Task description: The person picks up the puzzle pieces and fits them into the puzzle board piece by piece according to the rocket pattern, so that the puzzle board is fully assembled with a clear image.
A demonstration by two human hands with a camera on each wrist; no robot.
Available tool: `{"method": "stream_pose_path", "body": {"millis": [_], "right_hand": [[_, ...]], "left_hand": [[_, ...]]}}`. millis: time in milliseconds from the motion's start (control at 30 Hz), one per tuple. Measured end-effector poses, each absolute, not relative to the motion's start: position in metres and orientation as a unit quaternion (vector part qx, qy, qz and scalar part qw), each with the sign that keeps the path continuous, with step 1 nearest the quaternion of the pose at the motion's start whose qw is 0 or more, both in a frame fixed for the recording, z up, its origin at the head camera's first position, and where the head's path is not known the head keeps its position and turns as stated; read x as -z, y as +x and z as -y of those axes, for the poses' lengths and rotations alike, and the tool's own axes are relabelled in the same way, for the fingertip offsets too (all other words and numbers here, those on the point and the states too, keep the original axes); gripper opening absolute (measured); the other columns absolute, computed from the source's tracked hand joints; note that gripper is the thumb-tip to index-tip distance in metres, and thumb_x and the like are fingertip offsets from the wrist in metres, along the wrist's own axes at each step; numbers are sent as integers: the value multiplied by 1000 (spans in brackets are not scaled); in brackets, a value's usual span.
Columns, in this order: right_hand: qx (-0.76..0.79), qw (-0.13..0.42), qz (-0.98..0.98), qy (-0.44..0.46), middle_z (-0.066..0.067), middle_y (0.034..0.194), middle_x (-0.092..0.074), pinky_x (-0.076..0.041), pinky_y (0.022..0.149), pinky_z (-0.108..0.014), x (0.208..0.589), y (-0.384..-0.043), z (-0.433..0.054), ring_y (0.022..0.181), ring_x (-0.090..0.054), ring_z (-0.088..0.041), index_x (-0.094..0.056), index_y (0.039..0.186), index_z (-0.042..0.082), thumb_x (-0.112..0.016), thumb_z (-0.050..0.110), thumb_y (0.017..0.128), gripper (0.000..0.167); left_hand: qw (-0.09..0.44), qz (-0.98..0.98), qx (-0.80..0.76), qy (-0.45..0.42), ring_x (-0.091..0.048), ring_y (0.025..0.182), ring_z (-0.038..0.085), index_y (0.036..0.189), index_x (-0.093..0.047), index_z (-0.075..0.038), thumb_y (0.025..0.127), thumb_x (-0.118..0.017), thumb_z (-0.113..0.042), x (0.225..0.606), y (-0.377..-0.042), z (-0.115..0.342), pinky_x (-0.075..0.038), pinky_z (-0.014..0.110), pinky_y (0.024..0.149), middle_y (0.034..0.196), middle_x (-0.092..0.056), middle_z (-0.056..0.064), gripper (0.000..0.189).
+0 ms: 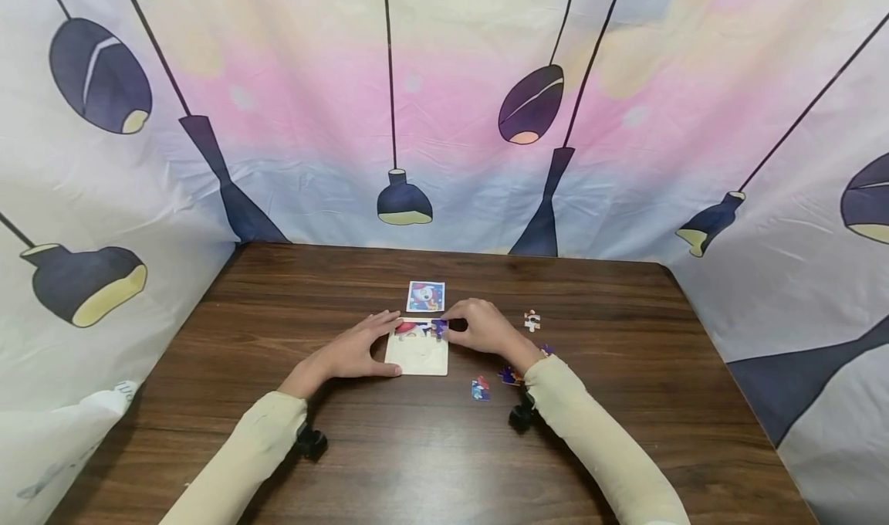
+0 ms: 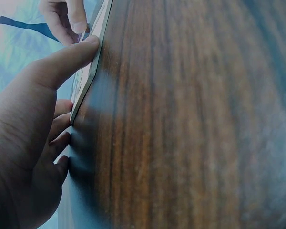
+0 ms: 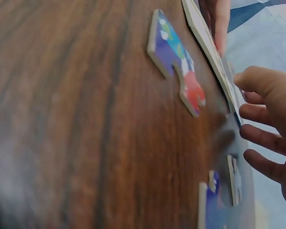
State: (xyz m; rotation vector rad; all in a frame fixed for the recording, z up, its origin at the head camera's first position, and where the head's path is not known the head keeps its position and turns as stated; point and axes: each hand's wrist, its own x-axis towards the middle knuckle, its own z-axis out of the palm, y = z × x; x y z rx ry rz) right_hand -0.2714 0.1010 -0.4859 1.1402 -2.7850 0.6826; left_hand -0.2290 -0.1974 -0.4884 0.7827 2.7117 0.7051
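Note:
On the table lies a pale square puzzle board, its far strip filled with red, white and purple pieces and its near part bare. My left hand rests along the board's left side, fingers at the far corner and thumb on the near edge. At the far right corner my right hand holds a purple puzzle piece between thumb and forefinger; the fingertips hide part of it. The other right fingers are loosely bent.
A picture card lies just beyond the board. Loose pieces lie to the right: a blue and red piece, a purple and orange piece near the right wrist, a purple piece and a whitish piece. A printed curtain hangs behind.

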Motion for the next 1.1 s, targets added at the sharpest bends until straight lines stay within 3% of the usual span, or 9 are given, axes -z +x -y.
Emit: {"method": "stream_pose_path", "body": {"millis": [1100], "right_hand": [[-191,32,909,368,-4,121,-73,-56,91,-40,491,-272,-83,108,-66,-22,-79,114,14,-73,31,96,26]], "left_hand": [[119,-927,-242,261,-17,156,39,161,-35,-14,83,-75,-64,491,-231,198,-21,66,120,169,-24,9,101]]}}
